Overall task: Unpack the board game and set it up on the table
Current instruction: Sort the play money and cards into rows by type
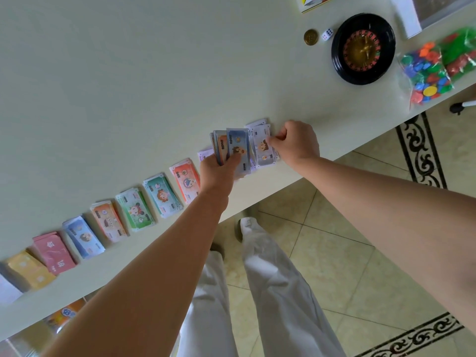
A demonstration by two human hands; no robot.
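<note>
A mixed wad of paper play banknotes (237, 148), blue on top, is gripped by the left hand (219, 168) at the pale table's (154, 73) near edge. Just to its right, a grey paper ten-note (261, 148) is pinched by the right hand (296, 143). The note's long axis lies crosswise to that edge.

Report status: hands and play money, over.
Left hand grips mixed bill stack. Right hand pinches grey 10 note. Nothing in the way.
</note>
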